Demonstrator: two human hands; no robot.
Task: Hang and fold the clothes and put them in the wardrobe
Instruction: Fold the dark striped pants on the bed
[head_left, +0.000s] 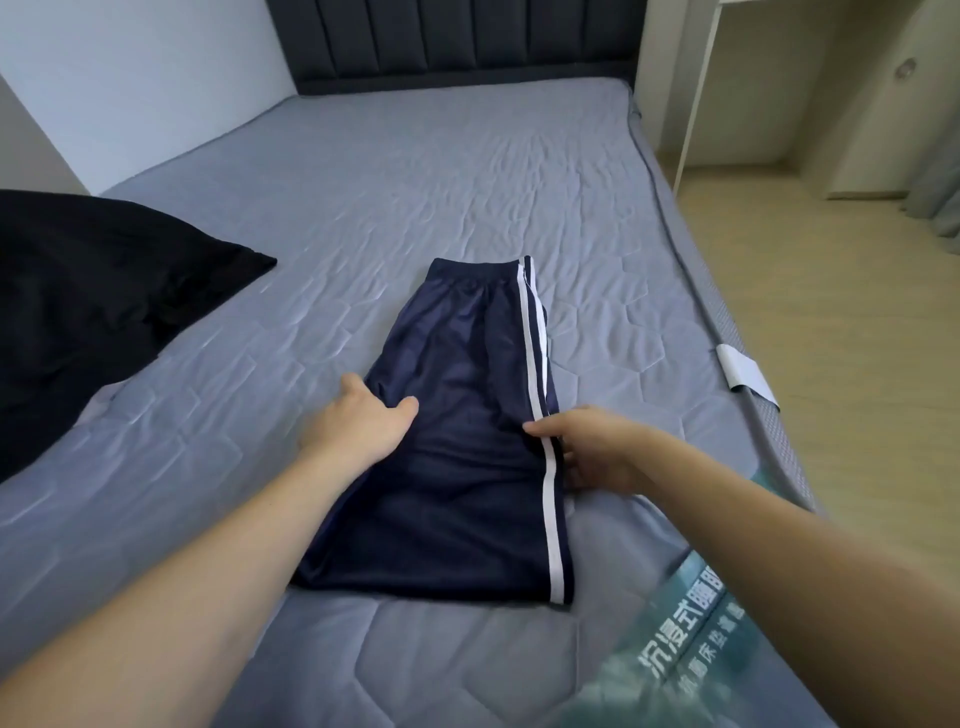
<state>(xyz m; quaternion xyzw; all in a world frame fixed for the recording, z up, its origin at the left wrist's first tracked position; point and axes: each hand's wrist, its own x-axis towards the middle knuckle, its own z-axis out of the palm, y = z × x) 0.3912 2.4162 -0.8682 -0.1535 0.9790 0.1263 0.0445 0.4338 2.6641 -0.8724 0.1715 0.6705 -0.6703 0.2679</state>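
Observation:
Navy shorts (457, 457) with a white side stripe lie flat on the grey mattress (363, 208), folded lengthwise, waistband at the far end. My left hand (363, 421) rests at the shorts' left edge, thumb on top of the fabric and fingers tucked at or under the edge. My right hand (587, 447) is at the right edge by the white stripe, thumb lying over the stripe, fingers beside and below the fabric. Both hands look to be pinching the edges at mid-length.
A black garment (104, 301) is heaped on the left of the mattress. The dark padded headboard (457, 41) is at the far end. A plastic label (691, 639) covers the near right corner. Wooden floor (831, 312) and a white table leg (696, 104) lie to the right.

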